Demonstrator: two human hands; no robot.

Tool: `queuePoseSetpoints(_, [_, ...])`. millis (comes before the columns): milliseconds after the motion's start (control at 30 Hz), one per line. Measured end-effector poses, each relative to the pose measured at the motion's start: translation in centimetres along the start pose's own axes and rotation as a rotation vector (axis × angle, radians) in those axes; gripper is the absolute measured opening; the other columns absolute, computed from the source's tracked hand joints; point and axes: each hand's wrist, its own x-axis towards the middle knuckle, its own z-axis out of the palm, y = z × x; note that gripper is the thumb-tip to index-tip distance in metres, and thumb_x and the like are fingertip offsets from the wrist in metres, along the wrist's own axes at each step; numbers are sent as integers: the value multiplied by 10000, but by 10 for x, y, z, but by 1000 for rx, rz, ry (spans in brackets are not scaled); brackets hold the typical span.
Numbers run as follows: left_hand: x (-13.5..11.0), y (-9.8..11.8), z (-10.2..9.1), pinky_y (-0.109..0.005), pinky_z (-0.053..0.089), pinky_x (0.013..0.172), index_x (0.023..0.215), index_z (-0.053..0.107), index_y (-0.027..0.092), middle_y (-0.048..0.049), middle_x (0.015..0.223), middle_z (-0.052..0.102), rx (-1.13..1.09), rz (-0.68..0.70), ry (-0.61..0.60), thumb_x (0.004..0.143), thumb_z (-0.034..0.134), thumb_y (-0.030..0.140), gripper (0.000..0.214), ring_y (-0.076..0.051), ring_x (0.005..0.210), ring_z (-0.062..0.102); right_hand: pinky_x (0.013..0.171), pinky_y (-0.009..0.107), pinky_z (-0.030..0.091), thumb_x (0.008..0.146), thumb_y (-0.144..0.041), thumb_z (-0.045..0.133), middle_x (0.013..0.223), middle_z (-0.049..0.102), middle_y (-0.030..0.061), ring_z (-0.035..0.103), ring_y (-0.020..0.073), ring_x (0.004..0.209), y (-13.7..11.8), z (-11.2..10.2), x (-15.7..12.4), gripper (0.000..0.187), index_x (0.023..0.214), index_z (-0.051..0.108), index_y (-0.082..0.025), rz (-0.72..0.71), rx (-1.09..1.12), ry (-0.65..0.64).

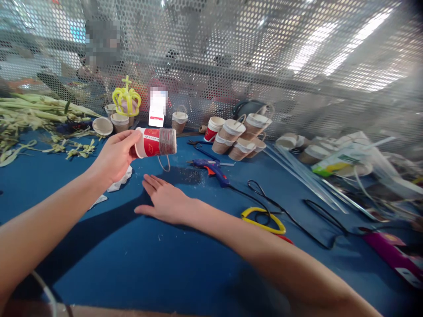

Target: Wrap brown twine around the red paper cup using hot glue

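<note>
My left hand [120, 152] grips a red and white paper cup [151, 141] by its rim end, holding it sideways above the table. Grey-brown twine [168, 141] is wound around the cup's base end, and a loose length hangs below it. Lower and to the right, my right hand [165, 198] is stretched flat, palm down, at the blue tabletop [132, 264], with nothing in it. Beyond that hand lies a blue glue gun [211, 169] with an orange trigger. Crumpled white paper [120, 179] rests beneath my left wrist.
Several twine-wrapped cups [243, 149] are stacked at the back. Clear glue sticks [304, 180], yellow-handled scissors [262, 220] and black cords lie to the right. A purple power strip [395, 255] sits far right. Husks [33, 108], a yellow crown [127, 99] and a lit phone [157, 108] line the left back.
</note>
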Motion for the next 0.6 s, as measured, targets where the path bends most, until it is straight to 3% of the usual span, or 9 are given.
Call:
queuePoseSetpoints(100, [-1,1,0,-264,413,584,655,586,148,8,575,599,-4,33,12,770,512,170,139,-117,575,553,1063,382,145,800,-616,268,1432,121,160,102,268,1310,5,3,45,823,1347,210,-4,86,-25,42])
queuePoseSetpoints(200, [-2,1,-2,-269,427,587,645,584,151,1,619,611,28,51,21,741,539,203,118,-129,600,570,1059,395,155,813,-598,256,1420,149,184,120,282,1304,1,3,52,813,1332,232,27,80,-16,-7])
queuePoseSetpoints(300, [0,1,-5,-279,438,596,660,578,152,-3,626,607,64,60,11,727,552,238,112,-144,630,582,1059,373,178,847,-534,271,1407,219,153,155,244,1302,-10,6,17,699,1313,309,-15,-69,3,-104])
queuePoseSetpoints(467, [1,4,-4,-305,443,632,705,579,145,-8,650,606,61,54,-22,730,545,245,109,-152,646,582,1024,354,271,839,-457,396,1353,364,142,279,239,1257,-20,21,-63,593,1259,408,-40,-214,-13,4])
queuePoseSetpoints(600, [-2,3,-3,-298,434,627,689,588,142,-6,651,598,62,51,-28,738,540,242,121,-140,629,568,890,305,404,869,-180,387,1136,574,93,478,194,1033,-15,27,-88,297,1083,576,-101,-199,-13,129])
